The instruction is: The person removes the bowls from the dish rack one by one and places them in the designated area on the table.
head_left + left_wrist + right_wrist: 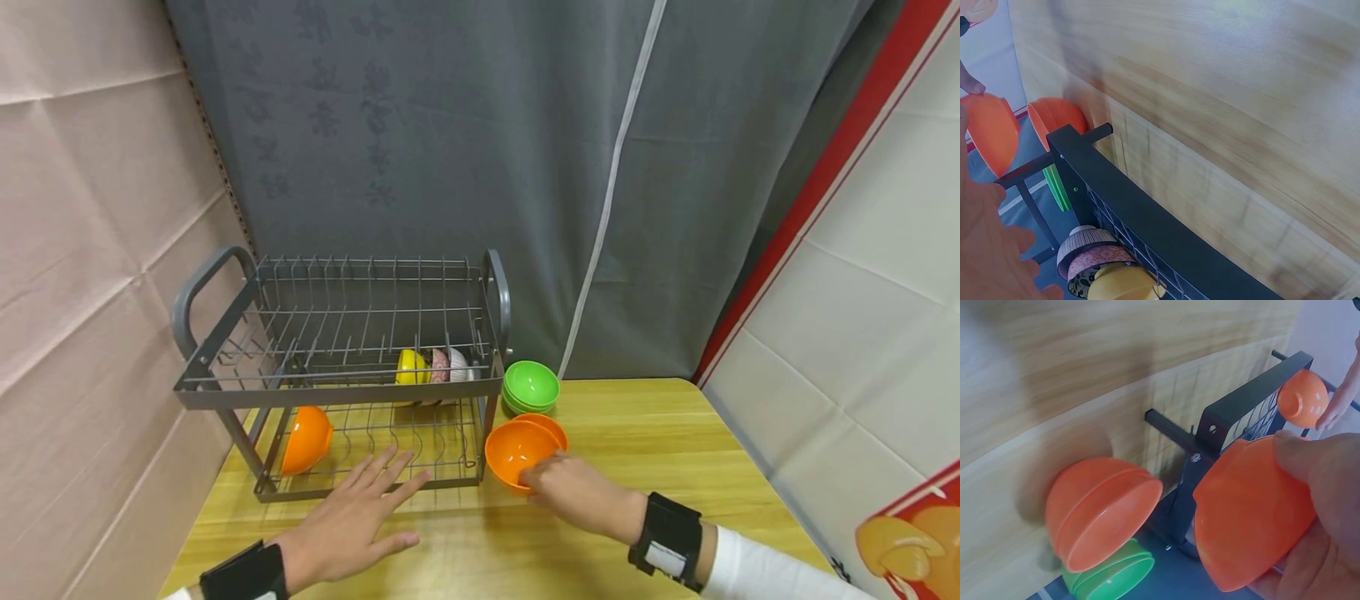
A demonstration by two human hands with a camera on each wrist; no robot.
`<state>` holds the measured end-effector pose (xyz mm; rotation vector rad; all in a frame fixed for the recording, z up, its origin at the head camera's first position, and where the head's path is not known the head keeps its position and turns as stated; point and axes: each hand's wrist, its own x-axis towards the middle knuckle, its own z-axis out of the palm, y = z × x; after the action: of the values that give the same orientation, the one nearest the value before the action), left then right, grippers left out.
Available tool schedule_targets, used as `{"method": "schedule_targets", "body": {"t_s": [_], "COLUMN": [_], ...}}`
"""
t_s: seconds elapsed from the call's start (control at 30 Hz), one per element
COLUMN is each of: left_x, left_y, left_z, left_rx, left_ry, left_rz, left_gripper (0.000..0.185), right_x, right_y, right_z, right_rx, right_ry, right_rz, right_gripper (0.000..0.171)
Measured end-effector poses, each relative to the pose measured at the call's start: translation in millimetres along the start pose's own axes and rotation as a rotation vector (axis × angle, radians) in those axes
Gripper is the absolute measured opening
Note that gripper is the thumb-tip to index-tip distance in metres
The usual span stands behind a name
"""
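We see our right hand (577, 498) grasping an orange bowl (516, 448) at its near rim, thumb on one side and fingers curled round the other. Taking the centre of the grey dish rack (337, 397) as the middle of the dial in the head view, this bowl sits at four o'clock, just outside the rack's right-hand end. Just past it, at one o'clock from the held bowl, nested orange bowls (553, 427) rest on the tabletop (622, 417); our right wrist view shows a gap between them and the bowl in our grasp. Nested green bowls (532, 383) stand beyond, between twelve and one o'clock from the held bowl, near the rack's side. Our left hand (348, 529) is at six o'clock from the rack's centre, palm down before its lower front bar — fingers released and spread, thumb pointing to three o'clock. Another orange bowl, the tilted one (306, 442), leans in the lower tier at about seven o'clock. Towards three o'clock inside the rack, a yellow bowl (410, 367), a pink bowl (439, 367) and a white bowl (457, 364) line up on edge — wires cross them, so we cannot say for sure which tier bears them. A grey curtain (450, 150) hangs behind, at twelve o'clock.
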<state>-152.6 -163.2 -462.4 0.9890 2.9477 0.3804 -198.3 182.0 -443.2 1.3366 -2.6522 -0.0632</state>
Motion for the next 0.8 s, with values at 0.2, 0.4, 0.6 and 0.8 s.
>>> {"method": "schedule_targets", "body": {"t_s": [0.2,0.4,0.6,0.8], "left_x": [2.9,4.4,5.3,6.6], "left_y": [2.5,3.2,7.0,10.9], "left_z": [-1.7,-1.9,-2.2,-2.8], "left_rx": [0.002,0.006,-0.005,0.003], "left_ry": [-0.004,-0.009,-0.035,-0.040], "left_rz": [0.025,0.025,0.030,0.043], "left_gripper": [0.073,0.072,0.073,0.073], "right_x": [0.2,-1.3,0.3,1.6], "right_y": [15.6,34.4,49.1,57.9], "right_z": [8.9,22.0,37.1,52.2], "right_rx": [0.049,0.074,0.121,0.105], "right_ry": [-0.023,0.014,-0.015,-0.034], "right_rz": [0.068,0.099,0.161,0.202], "right_gripper": [0.013,0.018,0.009,0.009]}}
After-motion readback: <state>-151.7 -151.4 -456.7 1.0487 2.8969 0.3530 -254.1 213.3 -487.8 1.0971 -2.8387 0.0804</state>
